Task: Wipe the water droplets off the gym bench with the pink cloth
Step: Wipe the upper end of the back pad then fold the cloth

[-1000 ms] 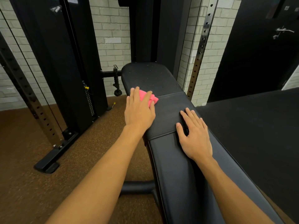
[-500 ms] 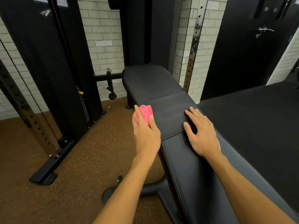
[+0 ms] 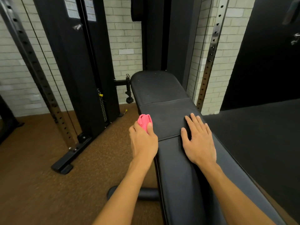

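A black padded gym bench (image 3: 164, 95) runs from the bottom of the view up to the brick wall. Small pale specks dot its far rounded pad. My left hand (image 3: 143, 142) grips a bunched pink cloth (image 3: 144, 120) at the bench's left edge, beside the middle pad, the cloth sticking out past my fingers. My right hand (image 3: 198, 140) lies flat and spread on the bench top, across the seam between the middle pad and the near pad.
A black cable machine with a weight stack (image 3: 102, 108) and a perforated upright (image 3: 42, 82) stand to the left on brown rubber flooring. A steel perforated post (image 3: 209, 57) rises right of the bench. A black raised platform (image 3: 263, 135) fills the right side. The bench's foot bar (image 3: 146, 193) lies below.
My left hand has pulled the pink cloth back and leftward, from the middle pad to the bench's left edge, bunching it up. My right hand has stayed flat on the bench.
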Tool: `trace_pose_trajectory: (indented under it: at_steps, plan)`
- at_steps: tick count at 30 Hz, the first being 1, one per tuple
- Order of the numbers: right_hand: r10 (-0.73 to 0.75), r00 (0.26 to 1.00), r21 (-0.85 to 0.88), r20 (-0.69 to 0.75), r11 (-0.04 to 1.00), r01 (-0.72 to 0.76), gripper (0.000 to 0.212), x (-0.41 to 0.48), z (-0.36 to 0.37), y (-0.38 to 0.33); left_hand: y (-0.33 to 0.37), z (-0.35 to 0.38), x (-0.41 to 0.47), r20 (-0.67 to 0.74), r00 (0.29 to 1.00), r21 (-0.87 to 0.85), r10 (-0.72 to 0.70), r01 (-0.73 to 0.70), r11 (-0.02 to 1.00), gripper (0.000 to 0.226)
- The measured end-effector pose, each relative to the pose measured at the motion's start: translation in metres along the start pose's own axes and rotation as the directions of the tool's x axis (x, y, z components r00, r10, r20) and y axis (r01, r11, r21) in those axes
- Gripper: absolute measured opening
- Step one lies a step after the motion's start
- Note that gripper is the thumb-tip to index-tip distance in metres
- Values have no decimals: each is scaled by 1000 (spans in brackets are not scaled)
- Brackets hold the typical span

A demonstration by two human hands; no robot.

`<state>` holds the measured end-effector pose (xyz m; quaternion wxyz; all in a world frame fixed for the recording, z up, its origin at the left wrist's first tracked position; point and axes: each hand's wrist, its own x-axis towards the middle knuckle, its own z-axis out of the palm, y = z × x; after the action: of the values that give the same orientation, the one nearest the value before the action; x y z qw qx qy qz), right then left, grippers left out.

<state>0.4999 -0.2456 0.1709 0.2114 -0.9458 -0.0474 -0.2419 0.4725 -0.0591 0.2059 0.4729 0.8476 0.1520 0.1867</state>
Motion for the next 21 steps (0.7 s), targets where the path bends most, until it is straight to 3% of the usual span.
trace_pose_trajectory:
  at_steps: [5,9,15,21]
  plan:
    - [-14,1000,-48,10,999,14,70,-3,6,0,6,2,2,3,995,-17,-100,100,995,58]
    - [-16,1000,-71,25,997,17,71,-2,5,-2,12,-5,5,84,981,9,-176,176,984,60]
    - [-11,999,-33,38,999,13,71,-2,0,0,17,-15,6,152,969,38,-195,192,981,61]
    - [-12,999,9,31,1000,12,71,-1,-2,-1,9,-6,15,99,978,-64,-185,192,979,57]
